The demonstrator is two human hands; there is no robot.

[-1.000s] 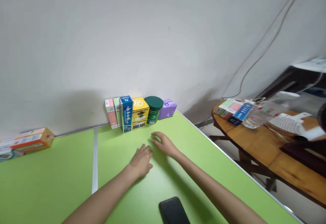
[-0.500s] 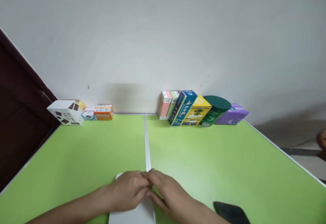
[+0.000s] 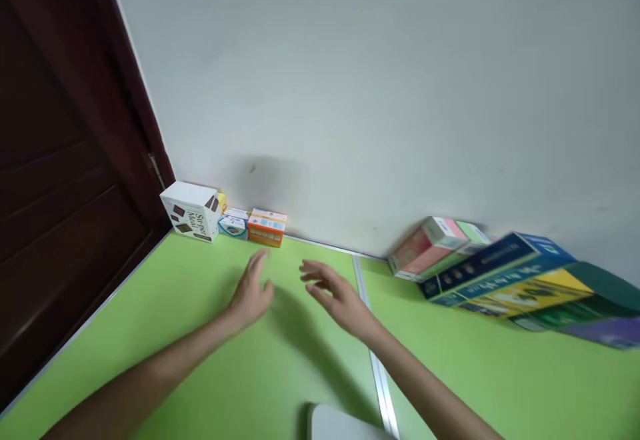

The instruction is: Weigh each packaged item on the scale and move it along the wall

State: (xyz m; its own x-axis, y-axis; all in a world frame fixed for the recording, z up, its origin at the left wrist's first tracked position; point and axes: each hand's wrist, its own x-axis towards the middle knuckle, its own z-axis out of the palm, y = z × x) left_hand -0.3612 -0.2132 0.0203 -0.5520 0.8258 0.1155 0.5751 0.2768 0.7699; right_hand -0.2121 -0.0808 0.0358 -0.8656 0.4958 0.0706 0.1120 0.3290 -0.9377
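My left hand (image 3: pixel 251 293) is over the left part of the green table, fingers stretched and thumb apart, holding nothing. Just beyond its fingertips stands an orange and white box (image 3: pixel 267 228). A small white and blue box (image 3: pixel 234 225) touches that box on its left. Further left is a larger white box with brown pictures (image 3: pixel 189 212), with a bit of a yellow box (image 3: pixel 222 203) showing behind it. My right hand (image 3: pixel 336 297) hovers nearer the middle, fingers loosely curved and apart, nothing in it. A shadow falls on the table between the hands.
Against the wall at right lean a pink box (image 3: pixel 425 251), a green box (image 3: pixel 463 252), a blue box (image 3: pixel 500 267), a yellow box (image 3: pixel 530 293), a dark green canister (image 3: pixel 607 290) and a purple pack (image 3: pixel 607 331). A white flat object (image 3: pixel 340 425) lies at the near edge.
My hands were together over the white flat object; they have come apart and reached forward toward the boxes at the left. The view has turned left and tilted. The dark object has left view.
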